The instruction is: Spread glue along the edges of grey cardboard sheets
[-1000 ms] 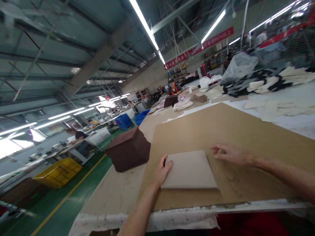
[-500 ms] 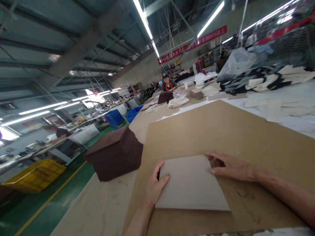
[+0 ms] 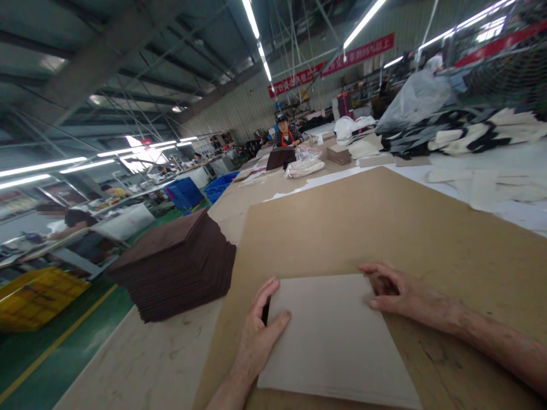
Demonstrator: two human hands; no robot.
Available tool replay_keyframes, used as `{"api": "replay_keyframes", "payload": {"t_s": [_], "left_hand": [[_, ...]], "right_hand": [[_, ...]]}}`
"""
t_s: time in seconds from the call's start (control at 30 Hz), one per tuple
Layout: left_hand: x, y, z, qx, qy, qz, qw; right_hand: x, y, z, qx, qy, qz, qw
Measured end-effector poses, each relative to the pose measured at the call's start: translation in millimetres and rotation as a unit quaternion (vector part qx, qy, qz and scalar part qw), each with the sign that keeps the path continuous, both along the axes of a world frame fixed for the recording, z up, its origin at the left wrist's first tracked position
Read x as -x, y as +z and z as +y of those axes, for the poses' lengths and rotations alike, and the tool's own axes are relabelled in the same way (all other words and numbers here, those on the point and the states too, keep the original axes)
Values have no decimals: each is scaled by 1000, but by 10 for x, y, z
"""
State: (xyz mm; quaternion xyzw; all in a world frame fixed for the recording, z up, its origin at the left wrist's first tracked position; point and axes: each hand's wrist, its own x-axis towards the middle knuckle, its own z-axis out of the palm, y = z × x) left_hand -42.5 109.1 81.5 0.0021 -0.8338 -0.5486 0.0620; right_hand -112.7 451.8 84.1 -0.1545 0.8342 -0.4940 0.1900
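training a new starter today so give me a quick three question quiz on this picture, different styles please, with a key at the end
1. Multiple choice: what lies between the left hand and the right hand?
a) a red banner
b) a pale flat piece
c) a clear plastic bag

2. True or false: seen from the wearer's side, the dark brown stack stands to the left of the pale flat piece.

3. Fill in the blank: the floor-level bin at the left edge of the picture is coloured ____.

Key: 1. b; 2. true; 3. yellow.
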Motion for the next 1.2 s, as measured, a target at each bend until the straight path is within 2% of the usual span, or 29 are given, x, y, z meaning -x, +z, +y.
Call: {"api": "replay_keyframes", "payload": {"t_s": [0.2,0.33,0.5,0.67,0.83,0.9,0.97,1.1,1.2], "left_hand": [[12,0,9,-10,3,-1,1000],[22,6,5,4,4,9,1000],[7,6,-14,22,5,-15,1000],[-5,-25,-21,13,2,-31,999],[-15,-15,0,15,-2,-21,1000],[-27,9,19,-8,0,-19,1000],[-36,43,38,-55,19,-26,998],[-19,104,37,-114,102,-26,988],[2,84,0,-118,132,16,984]], "right_hand": [[-46,65,-19,7,3,19,1000],[-79,139,-53,43,-5,37,998],[-105,196,-47,135,-26,29,990],[-164,210,-30,243,3,-53,968],[-159,166,-78,214,-15,-78,974],[-133,145,-72,206,-30,-88,974],[-101,148,-38,235,-61,-91,966],[-52,228,60,333,-151,-90,926],[-37,262,104,371,-180,-90,907]]}}
